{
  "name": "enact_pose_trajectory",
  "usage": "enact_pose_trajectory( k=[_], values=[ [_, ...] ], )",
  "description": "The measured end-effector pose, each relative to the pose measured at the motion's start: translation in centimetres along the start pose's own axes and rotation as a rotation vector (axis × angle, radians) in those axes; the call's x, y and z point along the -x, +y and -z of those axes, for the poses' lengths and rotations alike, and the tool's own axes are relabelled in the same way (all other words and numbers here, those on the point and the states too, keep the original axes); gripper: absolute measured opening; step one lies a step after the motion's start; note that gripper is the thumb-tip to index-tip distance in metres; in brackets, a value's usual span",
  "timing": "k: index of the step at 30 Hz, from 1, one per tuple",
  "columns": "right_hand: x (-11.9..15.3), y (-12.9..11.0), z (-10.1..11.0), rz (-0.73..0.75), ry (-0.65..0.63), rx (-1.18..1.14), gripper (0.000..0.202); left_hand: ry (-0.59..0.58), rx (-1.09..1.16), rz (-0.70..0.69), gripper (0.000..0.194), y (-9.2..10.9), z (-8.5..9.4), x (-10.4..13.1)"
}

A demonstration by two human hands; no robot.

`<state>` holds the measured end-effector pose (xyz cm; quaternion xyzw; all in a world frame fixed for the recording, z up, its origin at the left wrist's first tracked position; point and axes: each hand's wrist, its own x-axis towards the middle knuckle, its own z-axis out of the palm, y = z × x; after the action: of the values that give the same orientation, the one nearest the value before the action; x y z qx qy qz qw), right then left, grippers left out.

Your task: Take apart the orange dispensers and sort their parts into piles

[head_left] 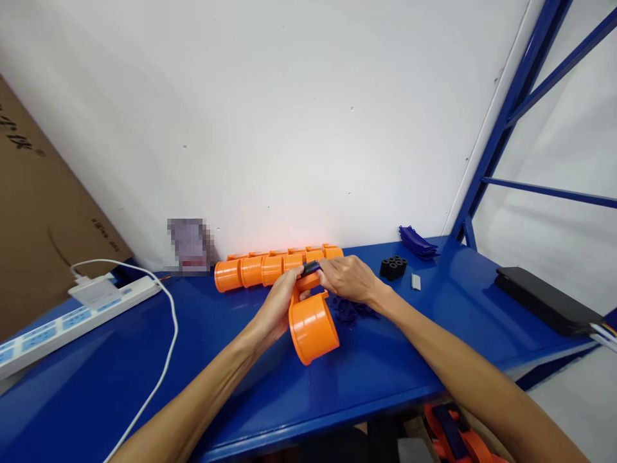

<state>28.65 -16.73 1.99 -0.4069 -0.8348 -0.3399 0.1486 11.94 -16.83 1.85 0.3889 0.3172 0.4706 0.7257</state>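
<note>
An orange plastic tape dispenser (314, 326), with a wide round drum at its lower end, is raised above the blue table. My left hand (279, 301) is closed around its arm, just above the drum. At the arm's upper end sits a dark piece (310, 267), with my left thumb beside it. My right hand (351, 278) is closed with its fingertips at that upper end; what exactly they pinch is hidden. Behind my hands, a row of similar orange dispensers (251, 271) lies along the wall. Small dark blue parts (351, 310) lie beneath my right hand.
Black cylinders (393, 266), a small pale piece (416, 281) and stacked curved blue strips (416, 242) lie to the right. A black case (547, 299) rests farther right. A power strip (77, 321) and white cable (174, 321) occupy the left. Orange parts (463, 434) show below the table edge.
</note>
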Motion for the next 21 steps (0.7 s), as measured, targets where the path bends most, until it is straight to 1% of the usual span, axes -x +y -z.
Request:
enact_pose_trajectory(
  k=[3,5,6,7,8,9,10,11,13,15,17,19,21],
  values=[
    [-0.1,0.3,0.0,0.015,0.026,-0.012,0.026,0.006,0.015,0.017,0.019,0.4,-0.2,0.4],
    [0.3,1.5,0.3,-0.021,0.026,-0.044,0.027,0.029,0.012,0.061,0.019,1.3,0.0,0.7],
    [0.7,2.5,0.5,-0.082,0.028,-0.062,0.029,0.056,0.01,0.086,0.019,1.8,0.3,0.7],
    [1.2,3.6,0.8,-0.176,0.038,-0.077,0.031,0.085,0.007,0.122,0.02,2.5,0.5,0.7],
    [1.8,4.7,1.0,-0.302,0.052,-0.09,0.033,0.127,0.016,0.117,0.02,3.1,0.8,0.7],
    [2.4,5.8,1.3,-0.447,0.085,-0.104,0.033,0.175,0.036,0.081,0.018,3.6,1.0,0.6],
    [3.0,6.8,1.5,-0.57,0.109,-0.127,0.032,0.18,0.058,0.057,0.017,3.9,1.2,0.5],
    [3.4,7.5,1.7,-0.643,0.089,-0.185,0.031,0.168,0.076,0.048,0.017,4.0,1.2,0.4],
    [4.0,8.1,2.0,-0.702,0.0,-0.363,0.027,0.096,0.094,0.075,0.017,3.5,1.2,0.1],
    [4.1,7.9,2.2,-0.682,-0.14,-0.586,0.025,0.007,0.084,0.122,0.02,2.5,1.1,0.0],
    [4.0,7.6,2.5,-0.655,-0.269,-0.78,0.028,-0.051,0.059,0.153,0.028,1.4,1.2,-0.1],
    [3.9,7.4,2.7,-0.623,-0.382,-0.937,0.031,-0.071,0.036,0.175,0.036,0.6,1.4,-0.2],
    [4.0,7.4,2.8,-0.593,-0.454,-1.055,0.03,-0.072,0.022,0.179,0.038,0.1,1.7,-0.3]
  ],
)
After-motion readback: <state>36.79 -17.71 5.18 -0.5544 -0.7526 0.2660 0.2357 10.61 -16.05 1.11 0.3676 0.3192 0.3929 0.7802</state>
